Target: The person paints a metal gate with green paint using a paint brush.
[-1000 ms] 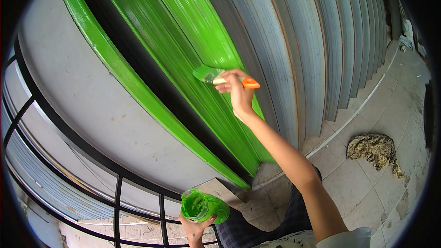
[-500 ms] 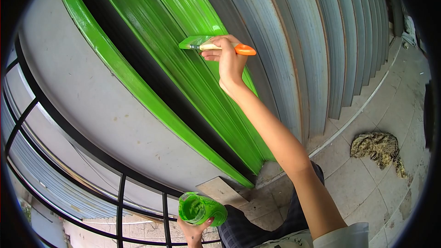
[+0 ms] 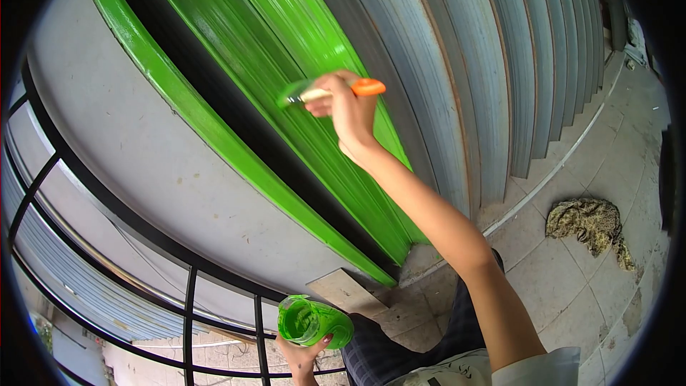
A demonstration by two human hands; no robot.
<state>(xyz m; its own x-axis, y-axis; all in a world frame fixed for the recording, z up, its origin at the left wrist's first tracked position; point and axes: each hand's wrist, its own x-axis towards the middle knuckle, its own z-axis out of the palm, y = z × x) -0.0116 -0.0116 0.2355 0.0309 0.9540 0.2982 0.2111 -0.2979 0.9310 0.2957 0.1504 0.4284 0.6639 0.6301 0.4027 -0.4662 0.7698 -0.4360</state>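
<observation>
My right hand [image 3: 350, 109] is closed round the pale ferrule end and handle of a paintbrush [image 3: 369, 86] with an orange tip. The brush's green-coated bristles, blurred by motion, lie against the wet green metal panel [image 3: 250, 50]. Low in the view, my left hand [image 3: 299, 357] grips a jar of green paint [image 3: 334, 327] from below, its open mouth facing up and paint smeared inside and out. A green strip [image 3: 236, 179] borders the panel on the left, past a dark gap.
Bare grey corrugated metal [image 3: 457, 64] continues to the right. A black metal grille [image 3: 128, 225] runs along the lower left beside a pale wall [image 3: 157, 136]. On the tiled floor lie a stained rag [image 3: 587, 225] and a flat board [image 3: 346, 292].
My right hand and the brush have moved down and slightly left along the green panel. My left hand keeps the paint jar in nearly the same place.
</observation>
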